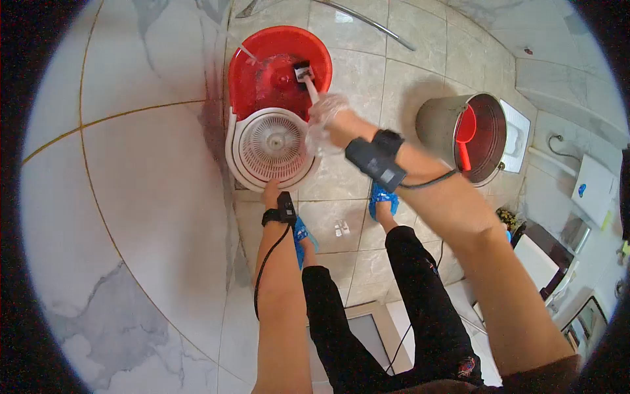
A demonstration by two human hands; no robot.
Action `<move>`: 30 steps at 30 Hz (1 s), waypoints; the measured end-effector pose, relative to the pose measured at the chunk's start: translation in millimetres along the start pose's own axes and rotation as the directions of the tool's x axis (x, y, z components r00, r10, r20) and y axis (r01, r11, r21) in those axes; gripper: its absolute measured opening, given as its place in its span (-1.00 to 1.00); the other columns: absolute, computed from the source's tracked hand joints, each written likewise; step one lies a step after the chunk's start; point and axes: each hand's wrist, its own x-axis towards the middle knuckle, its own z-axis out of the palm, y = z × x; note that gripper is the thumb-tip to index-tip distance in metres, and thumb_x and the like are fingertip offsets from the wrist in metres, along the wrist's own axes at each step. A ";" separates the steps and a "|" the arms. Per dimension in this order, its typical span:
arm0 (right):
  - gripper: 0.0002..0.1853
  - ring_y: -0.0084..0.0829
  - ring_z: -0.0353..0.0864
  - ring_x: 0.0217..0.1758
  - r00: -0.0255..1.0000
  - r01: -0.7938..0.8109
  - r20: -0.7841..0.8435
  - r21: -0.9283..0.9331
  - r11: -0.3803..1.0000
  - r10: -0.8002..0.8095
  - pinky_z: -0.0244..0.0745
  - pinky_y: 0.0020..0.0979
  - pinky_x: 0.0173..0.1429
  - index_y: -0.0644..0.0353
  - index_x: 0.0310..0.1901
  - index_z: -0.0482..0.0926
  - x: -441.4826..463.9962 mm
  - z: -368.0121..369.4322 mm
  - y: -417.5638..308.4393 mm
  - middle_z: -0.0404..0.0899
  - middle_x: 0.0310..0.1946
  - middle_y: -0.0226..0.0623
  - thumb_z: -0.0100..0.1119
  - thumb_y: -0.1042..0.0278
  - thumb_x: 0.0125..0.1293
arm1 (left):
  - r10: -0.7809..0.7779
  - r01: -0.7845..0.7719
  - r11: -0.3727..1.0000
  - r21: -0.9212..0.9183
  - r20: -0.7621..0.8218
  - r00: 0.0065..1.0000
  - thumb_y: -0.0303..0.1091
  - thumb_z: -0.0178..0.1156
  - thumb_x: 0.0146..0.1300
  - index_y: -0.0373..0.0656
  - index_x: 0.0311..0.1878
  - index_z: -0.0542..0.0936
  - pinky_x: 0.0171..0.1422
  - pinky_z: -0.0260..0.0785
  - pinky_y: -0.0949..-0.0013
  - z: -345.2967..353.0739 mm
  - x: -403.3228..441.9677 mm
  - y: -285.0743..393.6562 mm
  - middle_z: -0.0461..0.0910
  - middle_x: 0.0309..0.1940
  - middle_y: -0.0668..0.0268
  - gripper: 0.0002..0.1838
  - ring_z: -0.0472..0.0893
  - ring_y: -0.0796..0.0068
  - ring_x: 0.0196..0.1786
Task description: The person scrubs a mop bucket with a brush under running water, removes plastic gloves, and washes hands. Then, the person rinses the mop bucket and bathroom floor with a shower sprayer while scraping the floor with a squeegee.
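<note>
A red mop bucket (244, 82) with a white spin basket (259, 144) stands on the floor against the marble wall. My right hand (326, 118), in a clear plastic glove, is closed around the pale handle of a scrub brush (304, 72). The dark bristled head of the brush is inside the red basin, near its right wall. My left hand (272, 192) grips the near rim of the bucket, just below the basket; some of its fingers are hidden. Both wrists carry black strapped devices.
To the right stands a large metal bucket (436, 125) with a red dipper (466, 131) in it. Behind it is a white squat toilet (516, 134). A metal pole (374, 25) lies at the far end of the tiled floor. My feet wear blue shoe covers (382, 202).
</note>
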 end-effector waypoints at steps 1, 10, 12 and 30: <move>-0.85 -0.15 0.44 -0.44 0.988 -0.060 0.139 -0.025 0.998 0.063 0.33 -0.24 -0.30 0.22 -0.56 0.46 1.9 -1.1 -15.2 0.43 -0.62 -0.16 0.14 0.38 -0.24 | 0.034 -0.035 0.999 0.033 0.012 0.999 -0.38 0.15 -0.14 -0.22 -0.21 0.48 -0.12 0.32 0.28 -0.6 4.0 -6.6 0.51 -0.26 0.15 -0.66 0.48 0.18 -0.23; -0.74 -0.30 0.49 -0.08 0.988 -0.150 0.114 0.494 0.856 0.108 0.33 -0.40 0.07 0.27 -0.24 0.52 -35.3 -32.8 -24.2 0.52 -0.17 -0.14 0.15 0.39 -0.02 | 0.203 -0.169 0.967 0.190 -0.175 0.963 -0.35 0.24 -0.27 -0.14 -0.17 0.48 -0.19 0.35 0.20 10.9 8.0 -26.1 0.54 -0.29 0.13 -0.55 0.52 0.09 -0.25; -0.87 -0.48 0.41 -0.39 0.960 -0.249 0.211 0.945 0.212 0.186 0.38 -0.51 -0.32 0.24 -0.24 0.41 -28.5 -18.9 0.9 0.40 -0.48 -0.30 -0.07 0.45 0.17 | 0.251 -0.190 0.874 0.447 -0.081 0.965 -0.32 0.25 -0.29 -0.11 -0.16 0.48 -0.20 0.36 0.17 -5.4 -14.0 17.0 0.54 -0.28 0.14 -0.52 0.52 0.09 -0.24; -0.54 -0.57 0.38 -0.60 0.899 -0.437 0.374 0.794 0.423 0.228 0.35 -0.59 -0.51 0.16 0.10 0.30 -96.3 -17.1 -14.2 0.41 -0.51 -0.35 -0.05 0.53 0.10 | 0.153 -0.151 0.854 0.498 0.037 0.988 -0.27 0.34 -0.23 -0.27 -0.10 0.36 -0.15 0.33 0.30 -22.5 -42.9 72.9 0.49 -0.25 0.17 -0.42 0.49 0.32 -0.20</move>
